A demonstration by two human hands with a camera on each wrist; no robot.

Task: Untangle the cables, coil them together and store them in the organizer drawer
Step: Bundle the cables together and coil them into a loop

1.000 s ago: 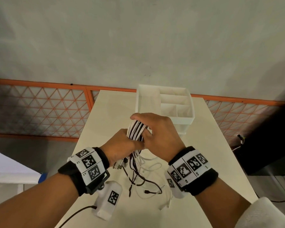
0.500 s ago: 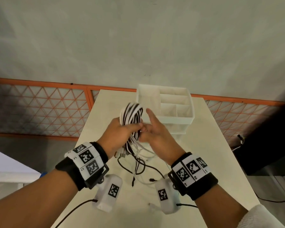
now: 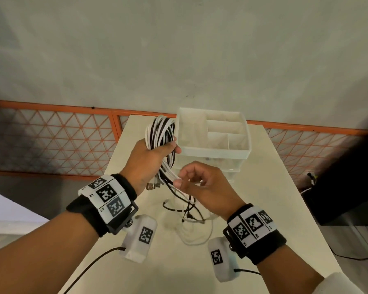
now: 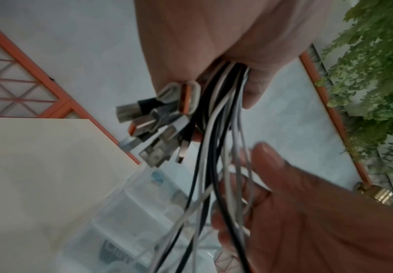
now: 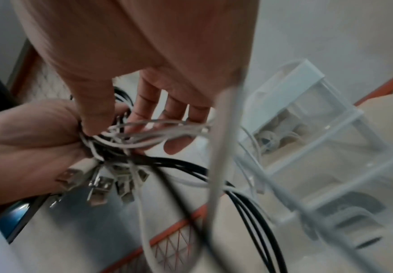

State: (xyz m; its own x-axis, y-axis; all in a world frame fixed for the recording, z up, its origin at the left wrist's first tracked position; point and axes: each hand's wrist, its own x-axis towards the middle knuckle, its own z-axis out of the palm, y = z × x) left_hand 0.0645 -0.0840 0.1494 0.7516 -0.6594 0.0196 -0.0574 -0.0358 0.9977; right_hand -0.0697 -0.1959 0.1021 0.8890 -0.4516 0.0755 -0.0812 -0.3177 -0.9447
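My left hand (image 3: 155, 154) grips a coil of black and white cables (image 3: 160, 130), held upright just left of the white organizer (image 3: 216, 148). Several USB plugs (image 3: 152, 185) stick out below that fist, also seen as USB plugs (image 4: 158, 129) and USB plugs (image 5: 104, 182). Lower down, my right hand (image 3: 194, 182) pinches the loose trailing strands (image 3: 168, 177) between thumb and fingers. The strands' ends (image 3: 189, 213) lie on the cream table (image 3: 263, 187). The organizer's clear drawers (image 5: 319, 157) look closed, with items inside.
The organizer stands at the table's far middle, its top tray split into compartments. An orange lattice fence (image 3: 51, 141) runs behind the table. A dark object (image 3: 348, 177) stands off the right edge. Bare tabletop lies right of my right hand.
My left hand lifted the coil up and away, beside the organizer. My right hand left the coil's top and dropped down to the trailing strands below the left fist.
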